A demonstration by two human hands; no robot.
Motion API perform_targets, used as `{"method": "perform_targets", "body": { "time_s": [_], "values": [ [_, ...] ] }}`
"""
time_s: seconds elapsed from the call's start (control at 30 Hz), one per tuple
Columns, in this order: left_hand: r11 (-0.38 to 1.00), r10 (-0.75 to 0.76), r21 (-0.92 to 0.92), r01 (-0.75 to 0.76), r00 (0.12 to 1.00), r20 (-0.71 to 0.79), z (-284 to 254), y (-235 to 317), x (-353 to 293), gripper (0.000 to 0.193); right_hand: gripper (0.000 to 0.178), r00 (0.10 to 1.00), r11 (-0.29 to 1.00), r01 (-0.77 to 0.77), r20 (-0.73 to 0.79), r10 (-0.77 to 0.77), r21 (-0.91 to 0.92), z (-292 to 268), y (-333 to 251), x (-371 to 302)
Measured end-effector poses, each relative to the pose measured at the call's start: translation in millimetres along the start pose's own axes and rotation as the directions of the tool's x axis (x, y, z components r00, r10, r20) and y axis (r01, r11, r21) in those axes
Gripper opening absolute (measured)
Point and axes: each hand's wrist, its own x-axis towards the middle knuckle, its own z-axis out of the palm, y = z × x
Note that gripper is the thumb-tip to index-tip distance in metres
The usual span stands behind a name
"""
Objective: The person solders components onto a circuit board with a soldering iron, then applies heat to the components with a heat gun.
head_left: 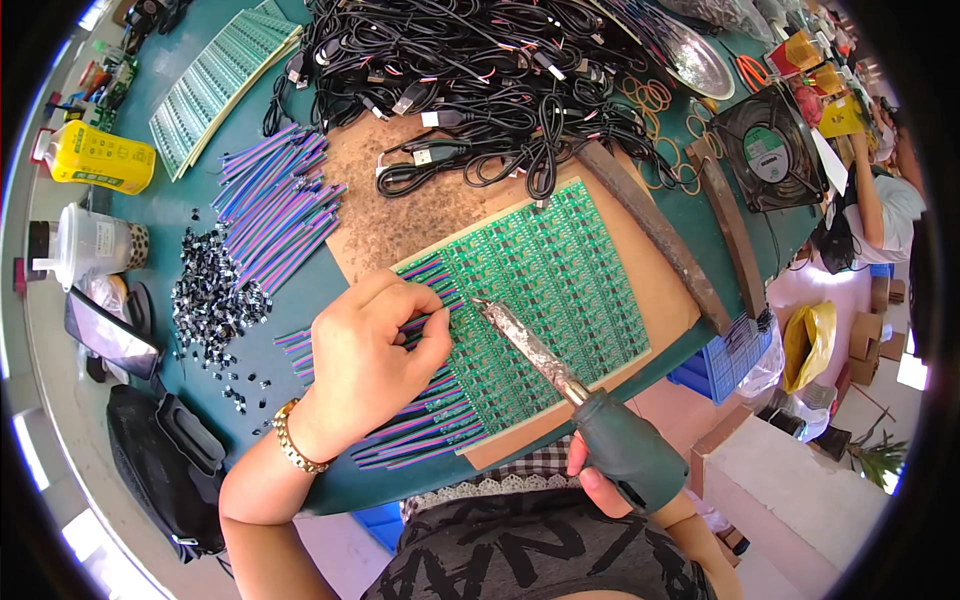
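Observation:
A green circuit board panel (555, 285) lies on a brown work board (400, 205). Along its left edge, several short flat wire pieces (425, 440) in purple, blue and green are lined up. My left hand (375, 355) pinches one of these wire pieces against the panel's left edge. My right hand (600, 485) grips the green handle of a soldering iron (560, 380). The iron's crusted silver tip touches the panel close to my left fingertips.
A heap of loose wire pieces (275, 205) and small black parts (210, 295) lie left. A tangle of black cables (480, 70) fills the back. More panels (215, 85), a yellow bottle (100, 158), a cup (90, 245), a phone (110, 335), a fan (768, 150), rubber bands.

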Motion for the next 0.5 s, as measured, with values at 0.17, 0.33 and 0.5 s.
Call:
{"method": "perform_targets", "body": {
  "time_s": [0.17,0.33,0.5],
  "values": [
    [1.0,0.012,0.006,-0.012,1.0,-0.004,0,-1,-1,0.01,0.021,0.999,0.999,-0.004,-0.04,0.006,0.049,6,8,-6],
    [1.0,0.011,0.003,-0.011,1.0,0.002,1,0,1,0.01,0.043,0.992,0.987,0.125,0.004,-0.126,-0.101,5,18,-10],
    [1.0,0.014,0.003,-0.014,1.0,-0.002,1,-1,0,0.01,0.03,0.991,0.998,0.067,-0.118,-0.064,0.018,11,19,-8]
  ]
}}
